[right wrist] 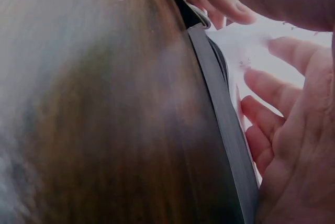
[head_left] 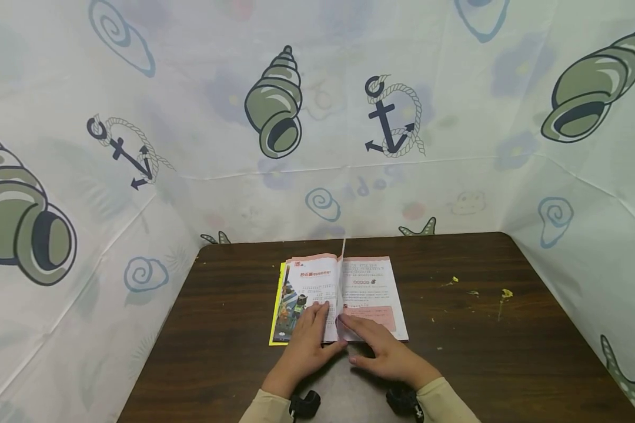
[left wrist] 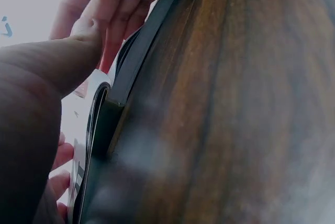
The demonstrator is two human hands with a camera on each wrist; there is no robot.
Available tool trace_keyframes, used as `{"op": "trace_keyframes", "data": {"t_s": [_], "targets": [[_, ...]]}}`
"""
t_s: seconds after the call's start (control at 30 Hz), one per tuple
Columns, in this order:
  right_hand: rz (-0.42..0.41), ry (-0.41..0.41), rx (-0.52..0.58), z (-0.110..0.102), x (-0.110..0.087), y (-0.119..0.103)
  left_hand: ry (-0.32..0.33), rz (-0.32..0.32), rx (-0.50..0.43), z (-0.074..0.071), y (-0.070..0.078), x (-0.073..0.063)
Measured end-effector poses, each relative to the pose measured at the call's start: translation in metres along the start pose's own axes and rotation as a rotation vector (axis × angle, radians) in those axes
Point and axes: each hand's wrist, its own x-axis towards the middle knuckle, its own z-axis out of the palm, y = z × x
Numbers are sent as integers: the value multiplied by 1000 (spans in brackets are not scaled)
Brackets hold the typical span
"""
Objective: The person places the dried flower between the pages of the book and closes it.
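Observation:
An open book (head_left: pixel 370 267) with printed pages lies on the dark wooden table. A thin page (head_left: pixel 341 282) stands up along the middle fold. My left hand (head_left: pixel 308 343) rests on the left page with fingers extended, its thumb pointing toward the fold. On the right page, beside the raised page, lies my right hand (head_left: pixel 383 351), fingers reaching toward the fold and thumb near the book's lower edge. The right wrist view shows that hand's fingers (right wrist: pixel 272 90) loosely bent against the white paper. The book's page block (right wrist: pixel 222 109) shows from its edge there.
Small yellow flowers (head_left: pixel 507 293) and bits of plant lie on the table (head_left: pixel 217 329) to the right of the book. A pale printed curtain (head_left: pixel 338 129) with shells and anchors surrounds the back and sides. Black wrist straps (head_left: pixel 304 404) sit on both wrists.

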Motion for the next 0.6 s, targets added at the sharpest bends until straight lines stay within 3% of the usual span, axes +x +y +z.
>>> {"op": "trace_keyframes", "data": {"t_s": [0.23,0.43,0.6], "targets": [[-31,-27,-52,2,0,-1,-14,-50,-35,1,0,2],[-30,-71,-95,1,0,-2,44,-12,-90,2,-2,6],[-15,-115,-86,-3,-1,-8,119,-93,-198,1,0,6]]}}
